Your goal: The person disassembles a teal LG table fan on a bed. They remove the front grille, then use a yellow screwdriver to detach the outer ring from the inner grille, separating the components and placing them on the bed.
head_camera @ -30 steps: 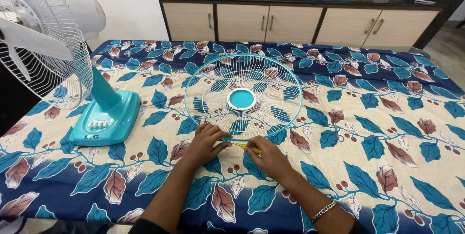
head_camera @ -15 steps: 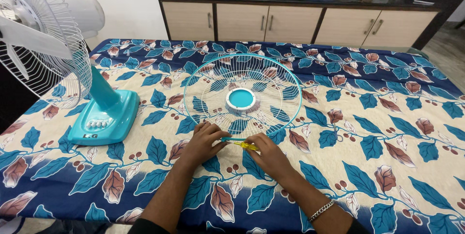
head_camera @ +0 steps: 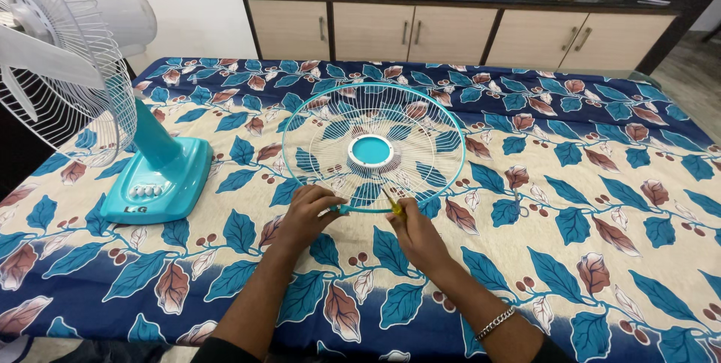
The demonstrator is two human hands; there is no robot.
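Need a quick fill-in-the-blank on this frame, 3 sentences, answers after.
1. The right hand holds a small ____ screwdriver.
2. The left hand grips the near rim of the round fan ____.
3. The table fan stands to the ____ of the hands.

Answers: yellow; guard; left

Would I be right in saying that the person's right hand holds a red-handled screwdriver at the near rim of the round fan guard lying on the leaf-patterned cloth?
Not quite: the screwdriver handle is yellow, not red, as the head view shows. The rest stands: the right hand holds it at the near rim of the round fan guard, which lies on the leaf-patterned cloth.
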